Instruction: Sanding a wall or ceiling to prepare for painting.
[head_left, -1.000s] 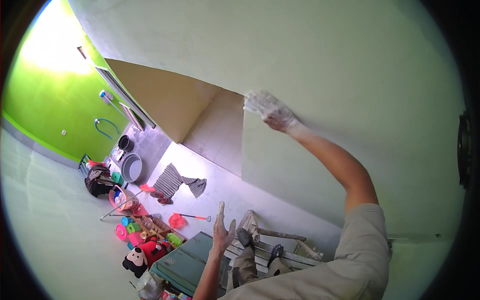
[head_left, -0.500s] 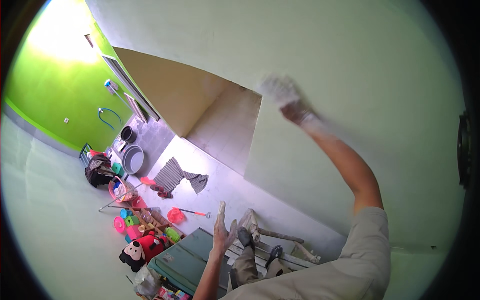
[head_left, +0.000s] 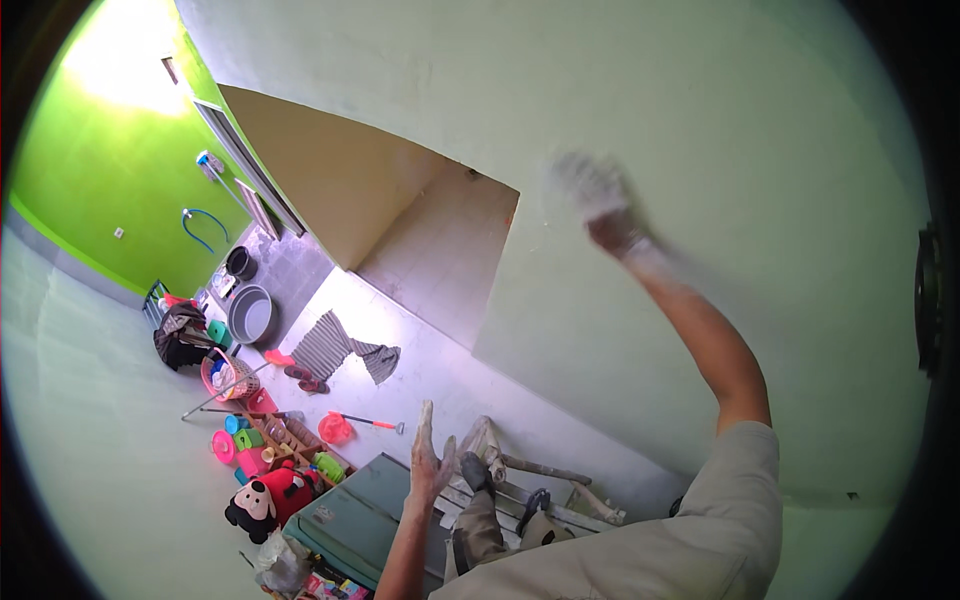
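My right hand (head_left: 603,200) reaches out against the pale green wall (head_left: 640,330), just right of the corner of the doorway opening (head_left: 440,230). White powder or plaster coats it, and motion smears its fingers. Whether something lies under the palm cannot be made out. Lower down, my left hand (head_left: 431,465) is raised with nothing in it, its whitened fingers stretched and the thumb apart. It hovers over the teal cabinet top (head_left: 365,505). My feet rest on a plank platform (head_left: 575,515) splashed with white, beside the cabinet.
Down on the floor lie a striped cloth (head_left: 325,345), slippers (head_left: 310,380) and a long-handled tool with a red-orange head (head_left: 336,428). Along the left stand a grey basin (head_left: 252,314), a pink basket (head_left: 240,376), plastic containers and a red-and-black plush toy (head_left: 262,505).
My right hand has slid a little to the right along the wall, away from the opening's corner. The whole view has shifted slightly; my left hand stays raised and open.
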